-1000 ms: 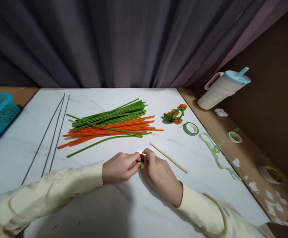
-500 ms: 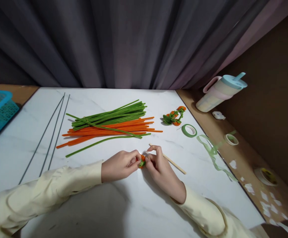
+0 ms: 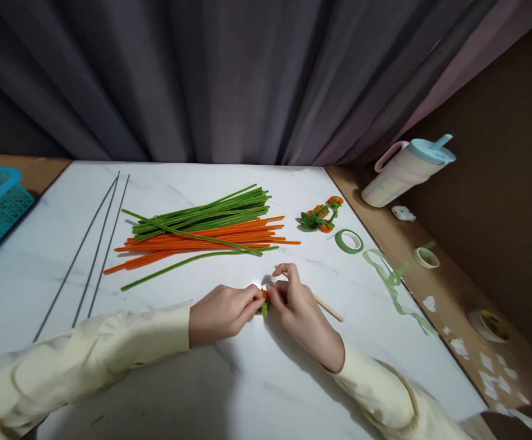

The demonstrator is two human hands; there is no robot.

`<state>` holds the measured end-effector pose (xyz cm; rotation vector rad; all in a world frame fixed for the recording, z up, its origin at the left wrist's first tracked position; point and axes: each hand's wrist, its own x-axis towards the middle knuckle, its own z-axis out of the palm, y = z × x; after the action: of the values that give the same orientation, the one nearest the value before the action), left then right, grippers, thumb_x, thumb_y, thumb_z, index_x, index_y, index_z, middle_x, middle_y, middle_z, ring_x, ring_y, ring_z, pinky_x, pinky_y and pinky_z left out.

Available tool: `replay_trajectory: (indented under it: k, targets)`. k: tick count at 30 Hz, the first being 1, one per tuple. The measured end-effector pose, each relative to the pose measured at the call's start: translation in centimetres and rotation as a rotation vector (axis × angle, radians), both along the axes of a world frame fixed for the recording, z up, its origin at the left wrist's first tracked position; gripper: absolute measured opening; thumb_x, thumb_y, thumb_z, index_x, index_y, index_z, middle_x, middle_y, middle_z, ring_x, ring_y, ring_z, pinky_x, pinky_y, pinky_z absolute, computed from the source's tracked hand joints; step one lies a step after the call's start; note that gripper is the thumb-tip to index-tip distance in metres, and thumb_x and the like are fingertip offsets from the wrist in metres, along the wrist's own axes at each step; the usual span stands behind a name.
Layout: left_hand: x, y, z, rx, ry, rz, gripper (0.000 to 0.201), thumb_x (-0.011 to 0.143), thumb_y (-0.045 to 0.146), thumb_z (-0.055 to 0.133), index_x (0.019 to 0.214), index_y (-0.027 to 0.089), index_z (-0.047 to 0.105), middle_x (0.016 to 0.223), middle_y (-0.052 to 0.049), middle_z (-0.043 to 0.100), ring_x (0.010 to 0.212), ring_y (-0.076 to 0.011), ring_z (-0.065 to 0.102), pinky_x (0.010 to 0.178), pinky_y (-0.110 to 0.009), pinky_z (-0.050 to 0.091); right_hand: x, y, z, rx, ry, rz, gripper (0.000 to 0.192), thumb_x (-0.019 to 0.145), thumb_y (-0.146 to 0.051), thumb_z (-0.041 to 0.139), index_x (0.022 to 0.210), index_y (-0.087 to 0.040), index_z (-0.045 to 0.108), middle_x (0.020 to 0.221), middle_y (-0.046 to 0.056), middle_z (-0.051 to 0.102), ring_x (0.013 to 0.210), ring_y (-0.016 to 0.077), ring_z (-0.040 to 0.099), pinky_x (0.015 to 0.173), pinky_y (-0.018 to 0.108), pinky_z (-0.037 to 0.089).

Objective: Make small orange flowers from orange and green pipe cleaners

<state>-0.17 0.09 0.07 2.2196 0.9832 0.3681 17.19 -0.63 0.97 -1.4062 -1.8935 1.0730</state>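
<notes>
Between my two hands is a small orange and green pipe-cleaner piece (image 3: 265, 297), mostly covered by fingers. My left hand (image 3: 229, 310) pinches it from the left, thumb and fingertips pressed together. From the other side my right hand (image 3: 299, 311) grips it between thumb and fingers, with the index finger bent up. A thin wooden stick (image 3: 329, 308) lies on the table, partly behind my right hand. Beyond the hands are a pile of green pipe cleaners (image 3: 206, 214), orange pipe cleaners (image 3: 202, 240) and a single green one (image 3: 178, 269).
Finished-looking orange and green pieces (image 3: 323, 215) lie at the right, near a roll of green tape (image 3: 349, 241) and a loose tape strip (image 3: 397, 293). Thin dark wires (image 3: 96, 244) and a blue basket (image 3: 0, 208) are at left. A tumbler (image 3: 406, 171) stands at the back right.
The small piece has turned between my fingers, its green part now hanging lower. My left hand has shifted slightly right and its fingers have straightened over the piece.
</notes>
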Motion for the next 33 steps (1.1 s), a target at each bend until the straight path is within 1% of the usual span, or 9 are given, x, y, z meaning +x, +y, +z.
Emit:
replay_trajectory:
  k: [3,7,12,15,18,21,25,29,33]
  targets:
    - [0.0,0.0,0.0,-0.012,-0.005,0.016,0.018,0.094,0.023,0.03,0.086,0.02,0.045,0.063,0.003,0.056,0.049,-0.0113,0.051,0.051,-0.021,0.036,-0.2,0.0,-0.1,-0.126,0.191,-0.093,0.015,0.084,-0.024,0.041,0.092,-0.022,0.028,0.052,-0.01,0.041,0.045,0.0114,0.041,0.046,0.02,0.032]
    - [0.0,0.0,-0.1,-0.037,-0.013,0.047,0.017,0.093,0.024,0.03,0.087,0.02,0.045,0.062,0.003,0.056,0.048,-0.0113,0.05,0.049,-0.021,0.034,-0.4,0.0,-0.4,-0.31,0.455,-0.194,0.028,0.08,-0.033,0.05,0.09,-0.024,0.026,0.05,-0.012,0.043,0.039,0.0088,0.038,0.041,0.017,0.029]
    - [0.0,-0.1,-0.2,-0.057,-0.032,0.064,0.018,0.093,0.025,0.03,0.085,0.02,0.045,0.062,0.004,0.056,0.048,-0.0116,0.051,0.049,-0.021,0.033,-0.5,-0.1,-0.9,-0.412,0.531,-0.237,0.033,0.078,-0.039,0.055,0.09,-0.024,0.027,0.049,-0.012,0.048,0.034,0.0068,0.032,0.039,0.016,0.024]
    - [0.1,-0.1,0.0,-0.068,-0.046,0.07,0.019,0.094,0.026,0.03,0.084,0.02,0.045,0.058,0.005,0.054,0.046,-0.0109,0.05,0.049,-0.021,0.032,-0.1,0.2,-0.7,-0.378,0.428,-0.184,0.03,0.078,-0.039,0.055,0.088,-0.023,0.031,0.049,-0.011,0.046,0.037,0.0079,0.034,0.041,0.018,0.028]
    - [0.1,-0.2,0.0,-0.05,-0.036,0.069,0.018,0.094,0.026,0.03,0.084,0.02,0.045,0.059,0.005,0.055,0.047,-0.0109,0.051,0.05,-0.021,0.033,0.4,0.3,0.0,-0.213,0.183,-0.144,0.024,0.082,-0.04,0.053,0.077,-0.021,0.038,0.053,-0.007,0.045,0.046,0.0099,0.04,0.048,0.021,0.032]
    - [0.1,-0.3,-0.1,-0.012,-0.004,0.049,0.018,0.095,0.025,0.029,0.085,0.02,0.043,0.064,0.004,0.058,0.051,-0.012,0.055,0.052,-0.022,0.036,0.7,0.0,0.9,-0.107,-0.096,-0.089,0.035,0.089,-0.041,0.042,0.061,-0.02,0.038,0.051,-0.004,0.042,0.048,0.0112,0.038,0.05,0.023,0.028]
    - [0.1,-0.5,-0.4,0.084,0.084,0.011,0.02,0.096,0.024,0.024,0.087,0.018,0.041,0.065,0.002,0.06,0.055,-0.0142,0.059,0.053,-0.023,0.039,0.4,-0.6,1.2,-0.14,-0.317,0.013,0.04,0.091,-0.036,0.035,0.055,-0.02,0.035,0.048,-0.002,0.039,0.046,0.012,0.034,0.049,0.025,0.023]
    - [0.2,-0.8,-0.8,0.265,0.129,-0.034,0.025,0.097,0.023,0.018,0.089,0.017,0.041,0.068,0.0,0.061,0.056,-0.0138,0.061,0.05,-0.023,0.038,0.0,-0.7,1.0,-0.218,-0.35,0.023,0.035,0.09,-0.029,0.034,0.057,-0.019,0.039,0.053,-0.001,0.045,0.05,0.0118,0.036,0.052,0.024,0.025]
    - [0.3,-0.9,-1.1,0.411,0.142,-0.034,0.033,0.099,0.024,0.012,0.086,0.017,0.042,0.062,0.002,0.06,0.051,-0.0133,0.06,0.045,-0.023,0.035,-0.1,-0.6,1.1,-0.248,-0.36,0.019,0.031,0.089,-0.023,0.033,0.059,-0.018,0.037,0.055,-0.002,0.044,0.052,0.0113,0.036,0.053,0.023,0.024]
